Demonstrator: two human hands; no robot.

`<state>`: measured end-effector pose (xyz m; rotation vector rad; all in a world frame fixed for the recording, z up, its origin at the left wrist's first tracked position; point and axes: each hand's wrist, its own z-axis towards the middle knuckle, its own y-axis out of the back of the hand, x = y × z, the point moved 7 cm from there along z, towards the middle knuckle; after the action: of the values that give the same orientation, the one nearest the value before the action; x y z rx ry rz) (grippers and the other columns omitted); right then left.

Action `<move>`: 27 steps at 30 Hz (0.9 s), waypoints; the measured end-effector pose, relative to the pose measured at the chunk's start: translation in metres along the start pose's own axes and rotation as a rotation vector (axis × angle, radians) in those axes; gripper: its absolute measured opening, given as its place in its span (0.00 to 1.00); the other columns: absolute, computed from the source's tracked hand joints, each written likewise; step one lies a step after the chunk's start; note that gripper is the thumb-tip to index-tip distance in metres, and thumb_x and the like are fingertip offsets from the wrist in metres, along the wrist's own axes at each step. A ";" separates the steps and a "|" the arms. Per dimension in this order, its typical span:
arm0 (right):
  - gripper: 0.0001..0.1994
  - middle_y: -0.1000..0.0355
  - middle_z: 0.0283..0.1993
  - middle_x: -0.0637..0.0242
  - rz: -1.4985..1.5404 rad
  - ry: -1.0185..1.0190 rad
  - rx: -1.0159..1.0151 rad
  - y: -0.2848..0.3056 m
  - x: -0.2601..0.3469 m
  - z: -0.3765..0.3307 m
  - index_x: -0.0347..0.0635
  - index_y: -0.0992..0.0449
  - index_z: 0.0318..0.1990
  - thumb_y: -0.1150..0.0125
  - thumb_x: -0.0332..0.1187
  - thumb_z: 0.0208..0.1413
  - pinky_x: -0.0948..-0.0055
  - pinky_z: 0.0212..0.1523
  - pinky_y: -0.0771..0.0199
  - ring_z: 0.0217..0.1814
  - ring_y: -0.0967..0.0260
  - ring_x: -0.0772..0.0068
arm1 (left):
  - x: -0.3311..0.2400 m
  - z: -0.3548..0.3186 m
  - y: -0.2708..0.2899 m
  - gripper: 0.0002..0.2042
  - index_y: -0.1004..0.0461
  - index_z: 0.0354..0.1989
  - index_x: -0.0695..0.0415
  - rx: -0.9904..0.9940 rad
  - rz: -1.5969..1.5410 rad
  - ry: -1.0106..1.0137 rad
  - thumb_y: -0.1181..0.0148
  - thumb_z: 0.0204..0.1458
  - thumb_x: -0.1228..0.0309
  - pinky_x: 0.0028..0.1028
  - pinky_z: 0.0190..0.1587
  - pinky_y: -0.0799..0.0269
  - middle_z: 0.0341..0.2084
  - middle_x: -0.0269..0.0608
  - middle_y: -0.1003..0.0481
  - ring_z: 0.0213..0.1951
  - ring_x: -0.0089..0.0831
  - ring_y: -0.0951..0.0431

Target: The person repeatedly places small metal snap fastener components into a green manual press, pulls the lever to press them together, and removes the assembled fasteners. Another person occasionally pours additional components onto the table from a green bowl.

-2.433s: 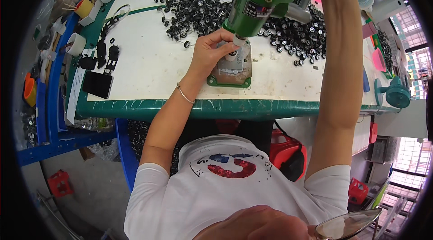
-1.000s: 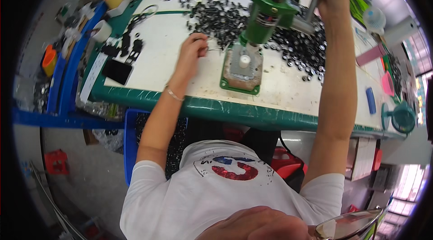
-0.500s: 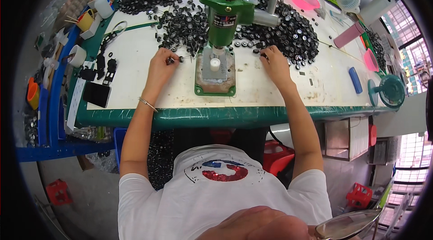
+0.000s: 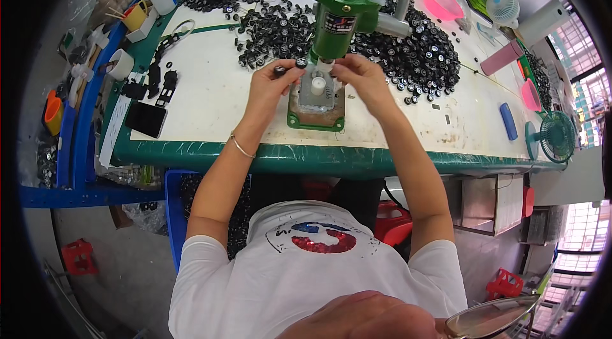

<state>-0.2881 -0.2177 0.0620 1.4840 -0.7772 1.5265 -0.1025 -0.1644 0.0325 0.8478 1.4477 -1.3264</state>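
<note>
A green hand press (image 4: 336,23) stands in the middle of the table, with a white round holder (image 4: 317,86) on its base plate. To its left, my left hand (image 4: 273,86) is closed in a pinch. One small black wheel (image 4: 301,63) shows at its fingertips and another dark wheel (image 4: 280,71) sits against the fingers. From the other side my right hand (image 4: 364,81) reaches in beside the press ram, its thumb and fingers pinched together. Whatever those fingers hold is too small and hidden to make out. Both hands are above and behind the white holder.
Heaps of black wheels (image 4: 417,45) lie right of the press, with wheels on thin axles (image 4: 280,33) on its left. A black phone (image 4: 146,119) rests at the left. Toward the right are a blue bar (image 4: 508,121), a pink bottle (image 4: 501,58) and a green fan (image 4: 556,137).
Both hands have moved inward to the press, the left with its wheels, the right away from the wheel heap. The whole view has shifted slightly.
</note>
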 end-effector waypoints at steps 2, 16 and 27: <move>0.13 0.24 0.37 0.67 0.013 -0.070 0.017 -0.018 -0.008 0.000 0.35 0.23 0.43 0.37 0.33 0.53 0.79 0.40 0.31 0.38 0.30 0.79 | 0.000 0.000 -0.002 0.08 0.23 0.37 0.62 0.003 0.024 -0.014 0.37 0.49 0.76 0.15 0.24 0.42 0.29 0.39 0.21 0.24 0.14 0.32; 0.13 0.25 0.35 0.69 -0.100 -0.157 -0.061 -0.024 -0.036 -0.003 0.37 0.24 0.43 0.39 0.36 0.57 0.81 0.36 0.35 0.35 0.33 0.83 | -0.001 -0.003 -0.016 0.07 0.21 0.37 0.61 0.089 0.026 -0.086 0.35 0.49 0.75 0.15 0.31 0.35 0.27 0.28 0.23 0.28 0.12 0.30; 0.16 0.29 0.37 0.68 0.376 0.015 -0.290 0.057 0.037 0.021 0.34 0.26 0.48 0.52 0.38 0.64 0.81 0.32 0.35 0.32 0.34 0.79 | -0.006 -0.001 -0.032 0.05 0.21 0.34 0.60 0.165 0.161 -0.158 0.36 0.49 0.76 0.17 0.37 0.33 0.29 0.28 0.24 0.32 0.15 0.28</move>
<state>-0.3271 -0.2563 0.1079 1.1538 -1.2654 1.6090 -0.1312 -0.1682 0.0481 0.9245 1.1362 -1.3709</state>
